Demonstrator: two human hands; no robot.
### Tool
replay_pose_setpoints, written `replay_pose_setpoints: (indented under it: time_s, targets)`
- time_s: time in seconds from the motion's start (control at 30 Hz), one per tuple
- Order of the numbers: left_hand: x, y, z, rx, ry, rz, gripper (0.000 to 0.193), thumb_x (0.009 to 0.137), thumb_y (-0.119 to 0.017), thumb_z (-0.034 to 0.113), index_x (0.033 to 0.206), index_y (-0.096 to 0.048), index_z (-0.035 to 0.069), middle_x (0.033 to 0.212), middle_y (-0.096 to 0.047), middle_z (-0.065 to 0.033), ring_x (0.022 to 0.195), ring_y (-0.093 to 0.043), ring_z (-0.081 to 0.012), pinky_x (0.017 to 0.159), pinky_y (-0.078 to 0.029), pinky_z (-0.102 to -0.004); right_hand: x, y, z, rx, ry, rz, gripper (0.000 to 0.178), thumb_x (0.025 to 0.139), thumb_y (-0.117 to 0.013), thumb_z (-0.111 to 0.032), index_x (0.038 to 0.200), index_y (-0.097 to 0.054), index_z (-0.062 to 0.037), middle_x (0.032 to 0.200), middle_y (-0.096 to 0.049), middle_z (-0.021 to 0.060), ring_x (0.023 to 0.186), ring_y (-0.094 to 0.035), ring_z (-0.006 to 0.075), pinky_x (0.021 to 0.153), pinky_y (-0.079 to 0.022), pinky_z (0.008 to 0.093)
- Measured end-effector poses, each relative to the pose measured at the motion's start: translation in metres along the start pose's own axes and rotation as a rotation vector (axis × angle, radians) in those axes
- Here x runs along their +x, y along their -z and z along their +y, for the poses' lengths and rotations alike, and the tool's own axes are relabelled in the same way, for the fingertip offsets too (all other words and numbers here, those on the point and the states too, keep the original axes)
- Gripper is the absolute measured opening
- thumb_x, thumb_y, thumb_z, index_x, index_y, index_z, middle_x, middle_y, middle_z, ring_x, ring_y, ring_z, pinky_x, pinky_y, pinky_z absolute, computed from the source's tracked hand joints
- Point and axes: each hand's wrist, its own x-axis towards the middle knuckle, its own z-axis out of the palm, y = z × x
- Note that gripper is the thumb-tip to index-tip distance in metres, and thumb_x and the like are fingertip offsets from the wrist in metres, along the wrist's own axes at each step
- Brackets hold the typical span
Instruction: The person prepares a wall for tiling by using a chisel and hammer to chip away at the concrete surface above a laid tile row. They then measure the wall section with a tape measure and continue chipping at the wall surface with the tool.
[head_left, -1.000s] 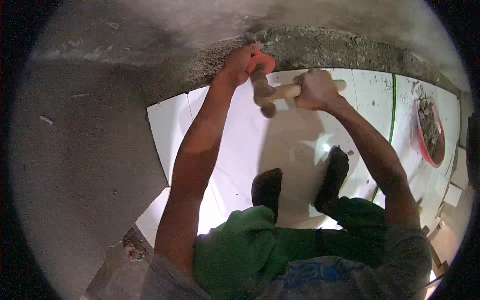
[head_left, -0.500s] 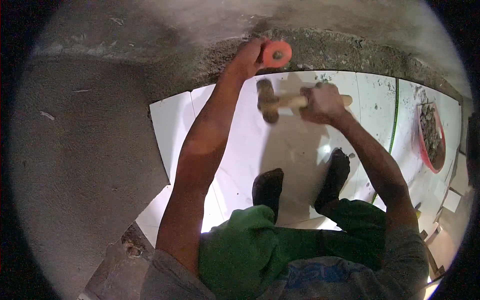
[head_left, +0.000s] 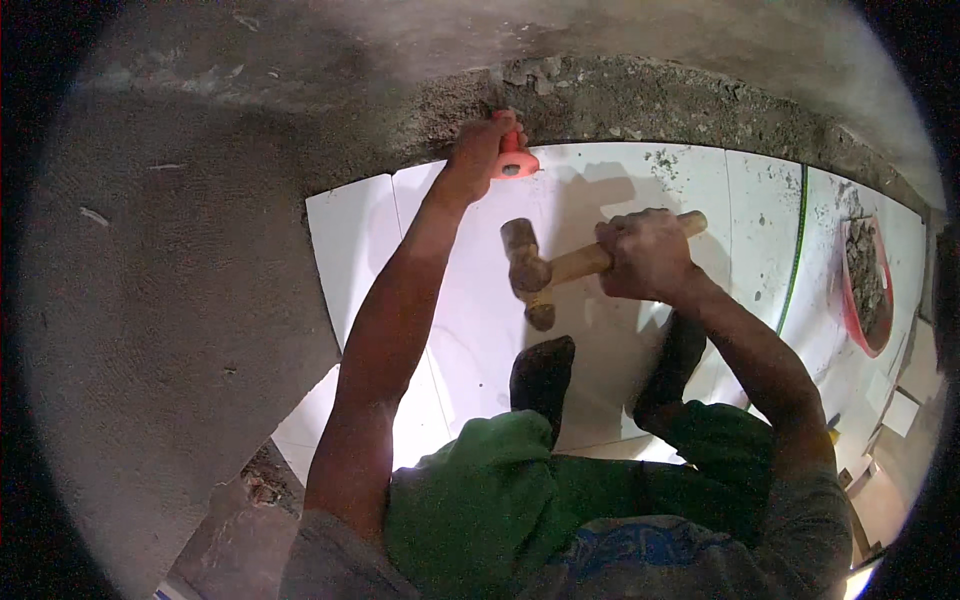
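Note:
My left hand (head_left: 478,158) is closed round the red grip of a chisel (head_left: 515,163) with a round red hand guard. The steel striking end shows in the guard's middle, and the chisel points away from me at the rough strip of mortar (head_left: 640,98) along the wall's foot. Its tip is hard to make out. My right hand (head_left: 645,255) grips the wooden handle of a ball-peen hammer (head_left: 525,270). The hammer's head hangs in the air over the white tiles (head_left: 460,330), nearer to me than the chisel and apart from it.
A red basin (head_left: 868,290) with grey rubble stands on the tiles at the right. A narrow green line (head_left: 795,250) runs over the tiles beside it. Rough grey concrete (head_left: 180,330) lies at the left. My dark-covered feet (head_left: 542,380) rest on the tiles.
The hammer has swung back toward me, away from the chisel. My left hand has shifted slightly left and nearer, and the chisel's guard has tilted so its face shows less.

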Motion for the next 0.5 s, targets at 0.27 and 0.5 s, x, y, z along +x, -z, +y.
replay_pose_setpoints:
  time_s: [0.27,0.5]
  targets:
    - [0.004,-0.012,0.001,0.049,0.092,0.054,0.035,0.105,-0.050,0.041,0.090,-0.061,0.011,0.081,-0.060,-0.0008,0.074,-0.055,-0.0135,0.071,-0.047,-0.0316,0.018,-0.011,0.008,-0.105,0.495,-0.155,0.037,0.063,-0.076,-0.034,0.093,-0.068,-0.0138,0.079,-0.065,0.0043,0.080,-0.070,0.0273,0.076,-0.055,0.0458]
    - [-0.011,-0.005,0.008,0.224,0.041,0.026,0.035,0.102,-0.049,0.037,0.091,-0.065,0.008,0.084,-0.066,-0.0056,0.077,-0.063,-0.0189,0.072,-0.051,-0.0393,0.027,0.004,-0.001,-0.163,0.078,-0.199,0.034,0.067,-0.073,-0.031,0.096,-0.072,-0.0131,0.085,-0.072,0.0112,0.080,-0.072,0.0309,0.080,-0.054,0.0506]
